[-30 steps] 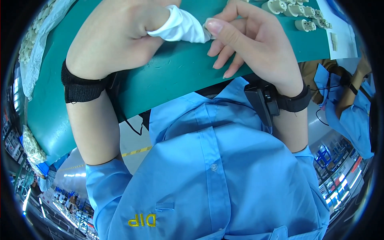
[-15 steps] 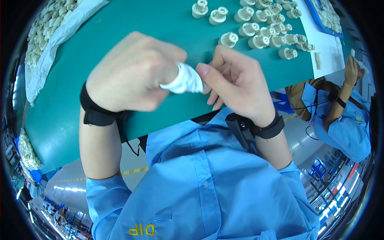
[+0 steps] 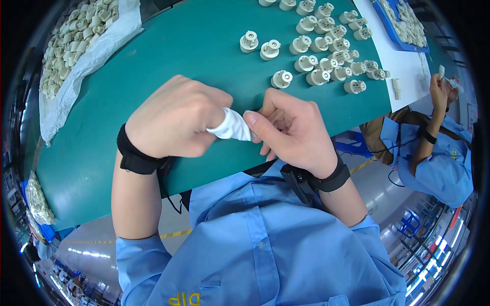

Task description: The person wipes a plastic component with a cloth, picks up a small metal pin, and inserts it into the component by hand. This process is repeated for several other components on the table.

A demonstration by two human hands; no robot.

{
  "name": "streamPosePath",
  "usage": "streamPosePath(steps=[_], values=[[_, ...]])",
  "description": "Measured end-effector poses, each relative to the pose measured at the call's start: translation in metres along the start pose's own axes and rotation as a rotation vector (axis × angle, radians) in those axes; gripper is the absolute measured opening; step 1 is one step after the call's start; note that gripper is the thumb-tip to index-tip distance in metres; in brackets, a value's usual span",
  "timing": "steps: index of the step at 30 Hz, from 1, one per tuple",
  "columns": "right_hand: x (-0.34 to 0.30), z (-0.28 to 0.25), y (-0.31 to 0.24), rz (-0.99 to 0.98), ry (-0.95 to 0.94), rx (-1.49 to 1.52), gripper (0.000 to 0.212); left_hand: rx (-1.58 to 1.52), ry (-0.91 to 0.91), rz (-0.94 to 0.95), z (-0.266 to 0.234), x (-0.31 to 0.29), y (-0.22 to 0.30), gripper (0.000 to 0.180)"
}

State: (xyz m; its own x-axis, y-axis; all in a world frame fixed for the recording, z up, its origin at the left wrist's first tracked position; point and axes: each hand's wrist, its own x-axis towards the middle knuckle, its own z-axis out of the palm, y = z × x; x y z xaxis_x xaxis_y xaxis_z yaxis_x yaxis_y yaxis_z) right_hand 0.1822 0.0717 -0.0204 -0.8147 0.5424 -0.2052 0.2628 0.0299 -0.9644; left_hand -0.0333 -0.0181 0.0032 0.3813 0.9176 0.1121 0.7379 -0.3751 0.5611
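Note:
Over the near part of the green table (image 3: 178, 46), both my hands are on a twisted piece of white cloth (image 3: 232, 126). My left hand (image 3: 176, 120) is closed in a fist around one end, knuckles up. The other end lies between the thumb and curled fingers of my right hand (image 3: 293, 127). Whether anything is wrapped inside the cloth is hidden. Beyond my right hand stand several cream plastic fittings (image 3: 282, 79), each a round base with a narrower stem on top. Each of my wrists has a black band.
At the far left, a heap of loose cream parts (image 3: 76, 41) lies on a white sheet (image 3: 61, 109). A blue tray (image 3: 413, 49) of parts and white paper (image 3: 377, 38) with one small part (image 3: 396, 88) are far right. A co-worker (image 3: 434, 168) sits at right.
The view has shifted, so the table and fittings appear lower in the picture. Both hands keep hold of the cloth in nearly the same pose.

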Motion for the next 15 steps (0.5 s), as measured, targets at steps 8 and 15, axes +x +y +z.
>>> streamPosePath(steps=[8,15], values=[[0.001,0.0,0.005,-0.032,0.014,-0.038,0.029,-0.057,0.003,0.031,-0.005,0.0,0.006,0.011],[0.0,0.0,0.002,-0.033,0.018,-0.05,0.027,-0.096,0.027,-0.087,-0.008,-0.006,-0.002,0.01]])
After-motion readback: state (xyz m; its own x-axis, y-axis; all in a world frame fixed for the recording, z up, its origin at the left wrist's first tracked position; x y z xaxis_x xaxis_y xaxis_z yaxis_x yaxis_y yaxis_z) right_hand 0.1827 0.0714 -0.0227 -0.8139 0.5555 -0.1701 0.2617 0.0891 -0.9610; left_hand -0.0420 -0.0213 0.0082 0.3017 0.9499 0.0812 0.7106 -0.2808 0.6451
